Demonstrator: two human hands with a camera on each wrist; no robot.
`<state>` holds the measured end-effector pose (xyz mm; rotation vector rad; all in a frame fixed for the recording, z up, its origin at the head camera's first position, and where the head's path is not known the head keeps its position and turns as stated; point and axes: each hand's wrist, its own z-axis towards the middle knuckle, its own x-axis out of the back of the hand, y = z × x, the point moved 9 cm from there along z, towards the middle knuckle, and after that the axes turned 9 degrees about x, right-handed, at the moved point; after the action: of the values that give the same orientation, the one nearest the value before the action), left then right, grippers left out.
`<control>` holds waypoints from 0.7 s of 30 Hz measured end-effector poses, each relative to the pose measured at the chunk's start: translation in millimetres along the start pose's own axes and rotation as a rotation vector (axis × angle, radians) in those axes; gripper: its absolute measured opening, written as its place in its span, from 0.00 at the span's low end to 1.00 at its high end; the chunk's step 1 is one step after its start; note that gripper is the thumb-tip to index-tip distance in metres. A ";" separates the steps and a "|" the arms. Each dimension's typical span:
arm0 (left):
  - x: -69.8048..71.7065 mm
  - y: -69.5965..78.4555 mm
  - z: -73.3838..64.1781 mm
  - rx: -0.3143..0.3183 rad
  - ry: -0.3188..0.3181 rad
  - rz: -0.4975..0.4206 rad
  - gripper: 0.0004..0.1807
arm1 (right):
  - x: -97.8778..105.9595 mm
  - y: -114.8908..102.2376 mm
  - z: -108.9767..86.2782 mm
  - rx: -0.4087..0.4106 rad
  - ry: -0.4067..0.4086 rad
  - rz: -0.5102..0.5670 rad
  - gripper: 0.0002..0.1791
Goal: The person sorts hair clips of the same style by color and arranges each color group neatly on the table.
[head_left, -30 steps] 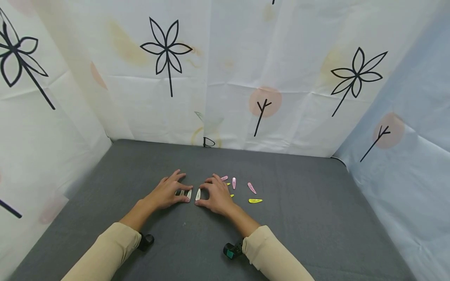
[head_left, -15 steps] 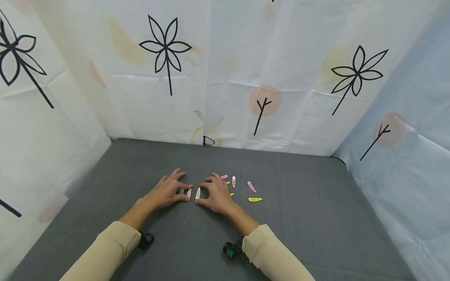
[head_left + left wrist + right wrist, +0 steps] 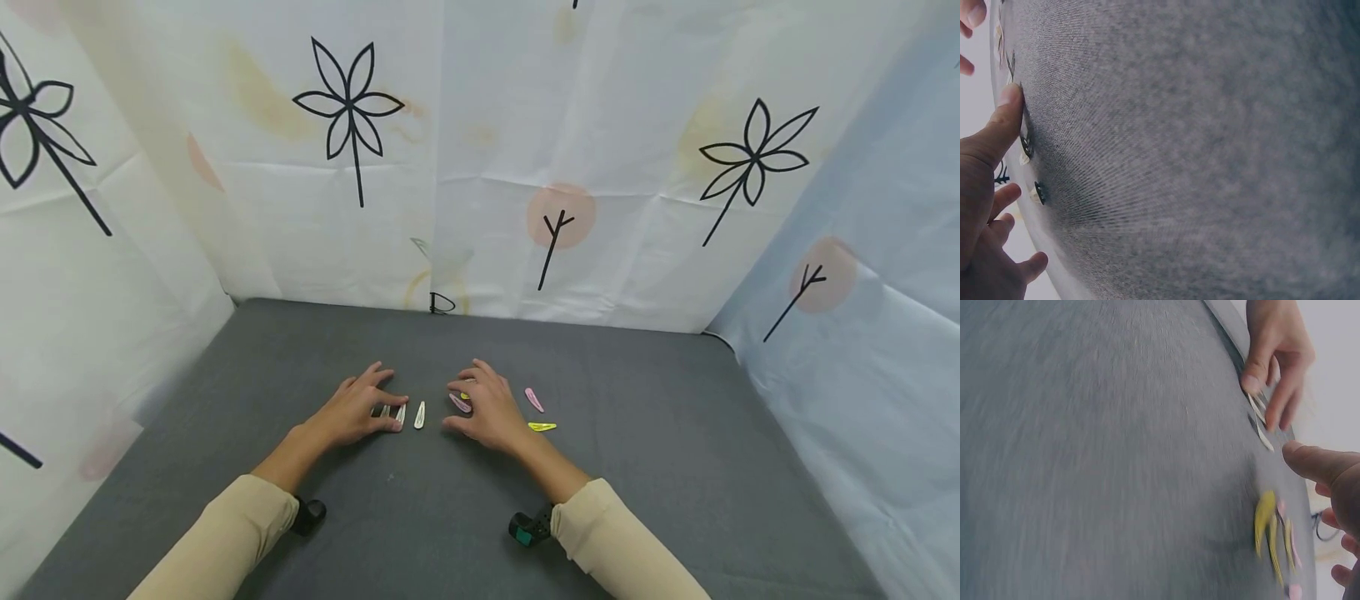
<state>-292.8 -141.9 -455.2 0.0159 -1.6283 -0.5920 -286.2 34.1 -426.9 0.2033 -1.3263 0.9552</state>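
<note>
In the head view, my left hand [image 3: 351, 413] rests at the table with thumb and index finger pinching the two ends of a white snap hair clip [image 3: 401, 414]. Further white clips lie to the left of that one, partly hidden by this hand. A single white hair clip [image 3: 420, 415] lies free just right of the left fingertips. My right hand [image 3: 489, 410] hovers, fingers spread and holding nothing, over the pink and yellow clips. A pink hair clip [image 3: 460, 403] shows between its thumb and index finger, and yellow clips [image 3: 1264, 519] lie below it in the right wrist view.
Right of the right hand lie another pink clip [image 3: 534, 400] and a yellow clip [image 3: 542, 427]. The grey cloth-covered table [image 3: 645, 483] ends at a white patterned curtain [image 3: 495, 150] behind and at both sides.
My right hand has let go of the white clip and moved right, over the pink and yellow clips. The left hand stays in place.
</note>
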 end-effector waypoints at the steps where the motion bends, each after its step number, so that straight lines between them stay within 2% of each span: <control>1: 0.0 0.0 -0.4 -0.006 0.002 -0.001 0.27 | 3.5 2.9 -2.9 0.000 0.004 0.004 0.29; 13: 1.1 0.0 -2.5 -0.019 0.009 -0.018 0.27 | 33.0 55.4 -41.8 -0.104 0.064 -0.047 0.27; 21: -0.1 0.3 -2.4 -0.012 -0.005 -0.012 0.27 | 47.4 78.5 -63.2 -0.149 0.095 -0.081 0.27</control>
<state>-290.5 -142.5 -455.1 0.0154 -1.6302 -0.6111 -297.0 144.8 -433.1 0.0956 -1.2860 0.7850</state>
